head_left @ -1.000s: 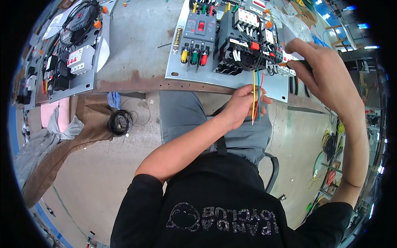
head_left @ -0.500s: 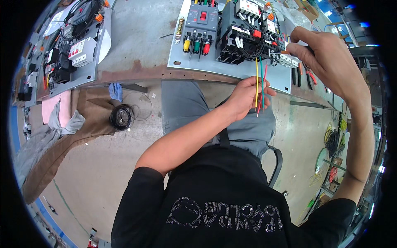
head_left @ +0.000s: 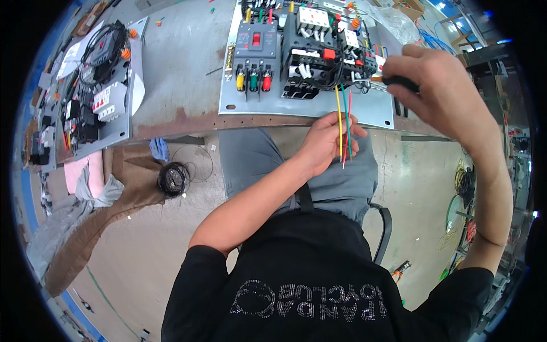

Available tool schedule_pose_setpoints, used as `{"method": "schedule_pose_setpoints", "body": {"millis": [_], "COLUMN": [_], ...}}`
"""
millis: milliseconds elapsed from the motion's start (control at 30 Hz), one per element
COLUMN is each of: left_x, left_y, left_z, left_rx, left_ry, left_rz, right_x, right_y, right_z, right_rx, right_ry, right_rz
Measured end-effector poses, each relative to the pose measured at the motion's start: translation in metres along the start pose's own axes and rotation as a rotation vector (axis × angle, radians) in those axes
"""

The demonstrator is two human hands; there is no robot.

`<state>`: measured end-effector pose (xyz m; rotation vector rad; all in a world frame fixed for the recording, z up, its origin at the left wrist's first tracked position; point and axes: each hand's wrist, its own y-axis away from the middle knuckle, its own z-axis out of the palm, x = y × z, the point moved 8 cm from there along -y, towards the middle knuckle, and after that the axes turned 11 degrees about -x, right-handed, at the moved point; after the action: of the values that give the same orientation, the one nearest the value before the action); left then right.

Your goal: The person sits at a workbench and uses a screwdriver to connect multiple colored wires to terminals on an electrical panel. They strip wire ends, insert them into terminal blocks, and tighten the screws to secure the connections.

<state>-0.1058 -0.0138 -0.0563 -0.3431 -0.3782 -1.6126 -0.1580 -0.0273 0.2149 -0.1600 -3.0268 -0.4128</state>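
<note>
My left hand [head_left: 327, 145] is just below the bench edge, its fingers curled around thin yellow [head_left: 340, 128], green [head_left: 347, 122] and red [head_left: 349, 108] wires. Their bare tips point downward past the fingers, and their upper ends run up to a black contactor assembly [head_left: 302, 71]. In my right hand [head_left: 441, 85] is a screwdriver [head_left: 404, 84] with a dark handle. Its shaft points left at the white terminals beside the contactors; the exact contact of the tip is too small to tell. A grey circuit breaker [head_left: 255, 41] with a red switch sits on the same metal mounting plate [head_left: 250, 105].
A second wired panel [head_left: 117, 125] lies at the left of the bench [head_left: 176, 68]. Below it are a black wire coil [head_left: 172, 179] on the floor and a brown cloth [head_left: 131, 199]. A chair armrest [head_left: 384, 231] is by my right side.
The view has shifted, so bench and panels sit a little differently in it. My right hand has turned, showing more of the screwdriver's dark handle. My left hand stays at the wires.
</note>
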Motion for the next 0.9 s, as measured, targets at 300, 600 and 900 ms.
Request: {"method": "schedule_pose_setpoints", "body": {"millis": [300, 600, 900], "left_x": [-0.003, -0.006, -0.006], "left_y": [-0.001, 0.004, 0.001], "left_z": [-0.001, -0.007, -0.006], "left_rx": [0.036, 0.052, 0.048], "left_ry": [-0.013, -0.029, -0.028], "left_rz": [-0.037, -0.019, 0.029], "right_x": [0.005, 0.020, 0.012], "right_y": [0.003, 0.007, 0.007], "right_z": [-0.005, 0.008, 0.006], "right_rx": [0.167, 0.070, 0.112], "right_ry": [-0.020, -0.059, -0.005], "right_rz": [-0.019, 0.054, -0.267]}}
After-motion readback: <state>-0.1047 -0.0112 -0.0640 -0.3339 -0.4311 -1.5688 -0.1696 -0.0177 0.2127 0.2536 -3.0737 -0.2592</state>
